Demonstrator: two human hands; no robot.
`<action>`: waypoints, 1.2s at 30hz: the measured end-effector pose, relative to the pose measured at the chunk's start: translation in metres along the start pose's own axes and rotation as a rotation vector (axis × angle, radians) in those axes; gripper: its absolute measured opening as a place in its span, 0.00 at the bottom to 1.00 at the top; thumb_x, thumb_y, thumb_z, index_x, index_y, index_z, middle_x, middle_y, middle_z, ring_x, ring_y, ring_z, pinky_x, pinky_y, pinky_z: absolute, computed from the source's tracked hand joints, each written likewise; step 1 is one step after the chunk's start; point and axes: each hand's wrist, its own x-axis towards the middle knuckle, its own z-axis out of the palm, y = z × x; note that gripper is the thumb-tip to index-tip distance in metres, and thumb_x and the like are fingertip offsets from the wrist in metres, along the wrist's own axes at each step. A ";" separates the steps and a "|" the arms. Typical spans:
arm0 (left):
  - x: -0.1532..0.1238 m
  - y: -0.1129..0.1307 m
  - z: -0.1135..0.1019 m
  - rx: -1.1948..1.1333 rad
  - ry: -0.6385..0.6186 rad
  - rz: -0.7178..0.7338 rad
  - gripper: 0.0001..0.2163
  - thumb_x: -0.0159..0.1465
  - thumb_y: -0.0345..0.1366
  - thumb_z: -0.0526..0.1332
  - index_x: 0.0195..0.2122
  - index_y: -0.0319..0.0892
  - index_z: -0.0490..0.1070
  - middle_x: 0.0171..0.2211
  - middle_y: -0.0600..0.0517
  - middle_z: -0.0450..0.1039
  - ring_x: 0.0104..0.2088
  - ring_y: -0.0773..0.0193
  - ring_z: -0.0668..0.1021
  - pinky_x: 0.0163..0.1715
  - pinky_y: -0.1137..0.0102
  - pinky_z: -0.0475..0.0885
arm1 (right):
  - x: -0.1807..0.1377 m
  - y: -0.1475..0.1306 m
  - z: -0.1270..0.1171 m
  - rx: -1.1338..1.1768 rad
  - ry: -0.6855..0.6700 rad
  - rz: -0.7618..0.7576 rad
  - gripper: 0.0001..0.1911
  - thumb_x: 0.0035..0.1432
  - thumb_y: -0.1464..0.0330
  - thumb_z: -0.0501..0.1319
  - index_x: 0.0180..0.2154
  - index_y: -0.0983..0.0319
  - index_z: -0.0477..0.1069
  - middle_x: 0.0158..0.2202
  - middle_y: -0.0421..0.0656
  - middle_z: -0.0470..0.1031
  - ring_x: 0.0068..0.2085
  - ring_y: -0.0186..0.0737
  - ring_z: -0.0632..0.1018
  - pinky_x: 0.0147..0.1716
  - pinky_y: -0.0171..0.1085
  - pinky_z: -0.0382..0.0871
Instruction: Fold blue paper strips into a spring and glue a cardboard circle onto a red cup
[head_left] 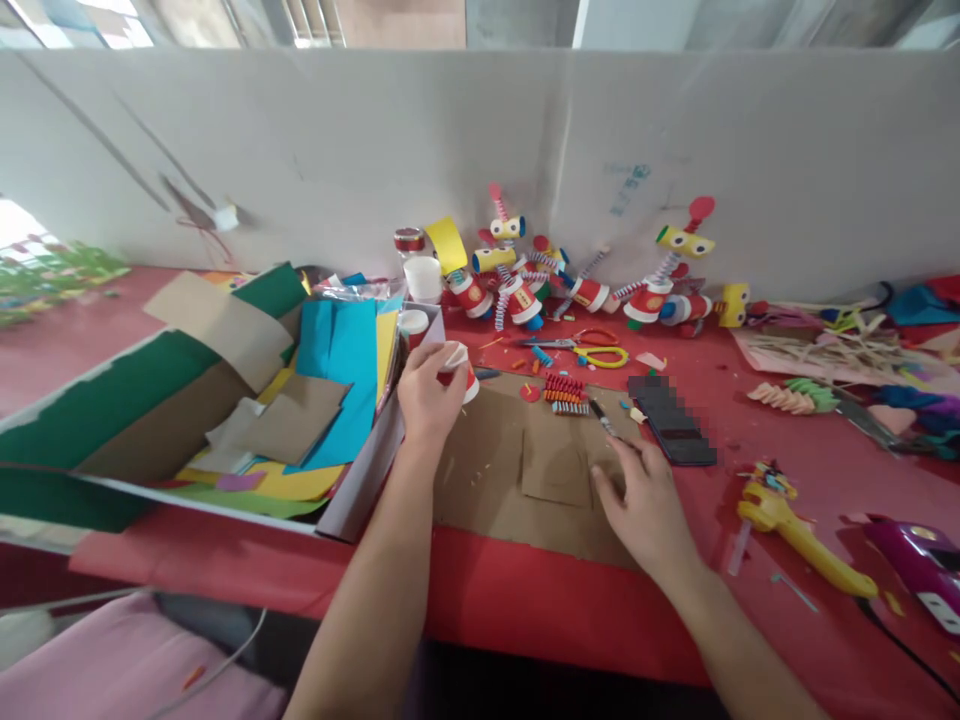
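Observation:
My left hand (426,395) is closed around a small red-and-white paper cup (459,366), held just above the brown cardboard sheet (517,470). My right hand (643,498) rests on that cardboard beside a smaller cardboard square (556,462), its fingers curled loosely downward; a craft knife (602,417) lies just past its fingertips. Small coiled paper springs (564,393) lie at the cardboard's far edge.
A shallow box (352,490) of coloured paper and card sheets sits at left. Paper-cup figures (592,275) line the white partition. Yellow scissors (592,350), a dark phone (671,420), a yellow glue gun (799,535) and a purple tool (919,565) lie on the red table.

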 end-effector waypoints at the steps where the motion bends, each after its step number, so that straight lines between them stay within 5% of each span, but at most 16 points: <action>1: 0.000 0.000 0.000 0.005 -0.033 -0.014 0.14 0.57 0.37 0.59 0.44 0.40 0.75 0.42 0.46 0.71 0.44 0.61 0.75 0.48 0.69 0.68 | -0.002 0.003 0.004 -0.037 -0.012 -0.010 0.21 0.57 0.66 0.55 0.51 0.68 0.65 0.44 0.55 0.64 0.48 0.54 0.68 0.46 0.53 0.66; 12: -0.005 -0.003 0.008 0.066 -0.183 -0.056 0.19 0.53 0.38 0.62 0.47 0.42 0.73 0.45 0.45 0.63 0.45 0.56 0.73 0.48 0.63 0.69 | -0.004 0.011 0.006 -0.135 -0.009 -0.028 0.18 0.57 0.70 0.52 0.48 0.69 0.70 0.47 0.57 0.66 0.48 0.52 0.68 0.47 0.51 0.67; 18: -0.006 -0.006 0.008 0.109 -0.188 -0.001 0.21 0.53 0.31 0.60 0.51 0.43 0.69 0.52 0.41 0.59 0.52 0.51 0.69 0.52 0.58 0.65 | -0.006 -0.002 -0.003 -0.308 0.029 0.030 0.16 0.57 0.66 0.54 0.46 0.62 0.72 0.50 0.54 0.67 0.49 0.58 0.65 0.40 0.55 0.64; 22: -0.008 0.008 0.007 0.140 -0.119 0.081 0.22 0.54 0.33 0.61 0.52 0.46 0.68 0.56 0.42 0.57 0.57 0.46 0.62 0.55 0.52 0.59 | -0.016 -0.014 -0.012 -0.161 -0.043 0.048 0.13 0.57 0.66 0.55 0.44 0.59 0.72 0.46 0.49 0.72 0.46 0.53 0.68 0.39 0.50 0.64; 24: -0.014 0.021 0.012 0.079 -0.222 0.139 0.17 0.56 0.34 0.59 0.48 0.47 0.71 0.51 0.45 0.65 0.51 0.51 0.68 0.53 0.54 0.61 | -0.026 -0.019 -0.016 -0.073 -0.081 0.062 0.12 0.58 0.67 0.55 0.43 0.59 0.72 0.44 0.47 0.73 0.45 0.50 0.68 0.41 0.49 0.63; 28: -0.037 0.040 0.032 -0.006 -0.699 0.192 0.09 0.59 0.33 0.56 0.38 0.42 0.75 0.38 0.46 0.73 0.41 0.57 0.73 0.46 0.60 0.66 | -0.047 -0.029 -0.022 0.006 -0.151 0.086 0.12 0.59 0.69 0.54 0.44 0.59 0.72 0.43 0.45 0.74 0.46 0.49 0.69 0.41 0.47 0.63; 36: -0.056 0.041 0.055 0.092 -0.759 0.087 0.08 0.56 0.28 0.54 0.34 0.40 0.70 0.39 0.43 0.72 0.43 0.53 0.72 0.46 0.55 0.63 | -0.056 -0.046 -0.022 -0.025 -0.141 0.034 0.15 0.59 0.70 0.53 0.47 0.60 0.71 0.46 0.48 0.75 0.48 0.50 0.69 0.45 0.50 0.60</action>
